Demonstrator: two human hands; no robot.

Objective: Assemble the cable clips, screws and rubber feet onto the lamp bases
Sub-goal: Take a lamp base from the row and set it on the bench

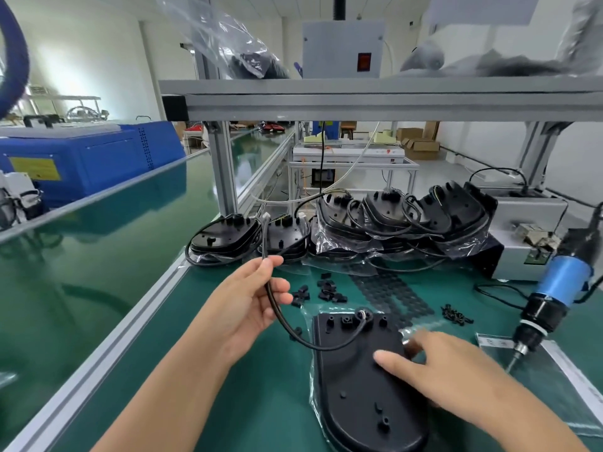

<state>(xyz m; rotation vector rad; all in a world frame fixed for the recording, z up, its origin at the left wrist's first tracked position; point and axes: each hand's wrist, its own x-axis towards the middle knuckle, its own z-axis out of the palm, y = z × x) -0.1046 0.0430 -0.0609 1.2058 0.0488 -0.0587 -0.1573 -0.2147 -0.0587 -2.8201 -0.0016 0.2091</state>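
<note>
We see a black lamp base (362, 383) lying flat on the green bench (228, 402), atop a clear bag. Our left hand (248, 305) pinches its black cable (277, 308) between thumb and fingers, lifted clear of the bench. Our right hand (440, 370) rests on the base, fingers loosely spread. Clips (326, 290), screws (455, 316) and more bases (359, 223) lie beyond; a blue screwdriver (551, 301) hangs at right

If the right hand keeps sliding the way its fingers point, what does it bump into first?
Probably the black cable curving over the lamp base. The right hand points left across it; depth is uncertain.
</note>
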